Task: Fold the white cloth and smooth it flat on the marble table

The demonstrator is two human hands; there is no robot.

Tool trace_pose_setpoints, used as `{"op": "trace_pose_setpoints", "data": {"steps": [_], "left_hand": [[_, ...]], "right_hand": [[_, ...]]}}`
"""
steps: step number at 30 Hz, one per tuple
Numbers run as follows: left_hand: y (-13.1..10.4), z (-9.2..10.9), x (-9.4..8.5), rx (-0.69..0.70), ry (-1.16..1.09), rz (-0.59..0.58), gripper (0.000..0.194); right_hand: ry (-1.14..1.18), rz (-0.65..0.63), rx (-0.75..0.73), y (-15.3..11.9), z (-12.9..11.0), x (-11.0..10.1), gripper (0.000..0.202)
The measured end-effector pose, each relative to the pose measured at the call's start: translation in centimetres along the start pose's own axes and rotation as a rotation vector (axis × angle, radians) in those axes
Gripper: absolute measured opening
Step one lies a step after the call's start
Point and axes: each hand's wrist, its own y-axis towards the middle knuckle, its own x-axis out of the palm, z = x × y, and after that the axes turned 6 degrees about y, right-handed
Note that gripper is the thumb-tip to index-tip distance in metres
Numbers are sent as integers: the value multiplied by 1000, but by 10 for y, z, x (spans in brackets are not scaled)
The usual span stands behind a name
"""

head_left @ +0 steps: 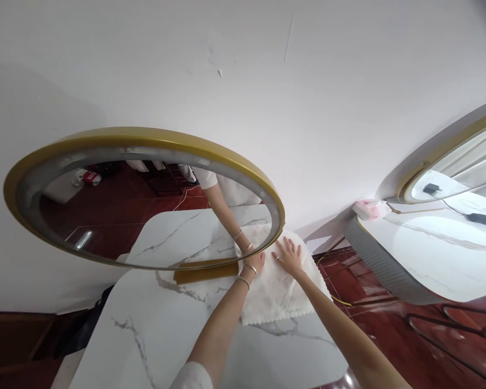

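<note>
A white cloth with scalloped edges (267, 300) lies spread on the right part of a white marbled table (166, 324). My right hand (290, 257) rests on the cloth near its far edge, fingers spread. Beside it, my left hand (256, 260) presses on the cloth close to the mirror's lower rim; its fingers are bent and partly hidden, so what they hold, if anything, cannot be made out. Bracelets circle the left wrist. The gold mirror base (204, 272) stands on the table left of the cloth.
A round gold-framed mirror (146, 139) leans over the table and reflects an arm. To the right, a second marbled table (441, 254) holds a pink-and-white tissue pack (371, 209) and another gold mirror (461, 129). A dark object (85, 329) is at the left.
</note>
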Motion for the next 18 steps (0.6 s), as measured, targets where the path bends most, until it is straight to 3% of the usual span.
{"op": "trace_pose_setpoints", "data": {"steps": [3, 5, 9, 11, 14, 16, 18], "left_hand": [[3, 0, -4, -3, 15, 6, 33], [-14, 3, -7, -4, 25, 19, 35], [-92, 10, -7, 91, 77, 87, 51], [-143, 11, -3, 174, 131, 119, 59], [-204, 8, 2, 190, 197, 107, 66], [-224, 7, 4, 174, 217, 104, 67], [-223, 7, 5, 173, 212, 122, 67]], "right_hand": [[-16, 13, -12, -11, 16, -2, 55], [-22, 71, -9, -33, 31, 0, 55], [9, 247, -31, -94, 58, 13, 58], [25, 281, -52, -128, 64, 19, 60], [38, 304, -111, -170, 63, 25, 64], [44, 328, -145, -186, 62, 28, 67], [49, 352, -162, -187, 63, 31, 69]]}}
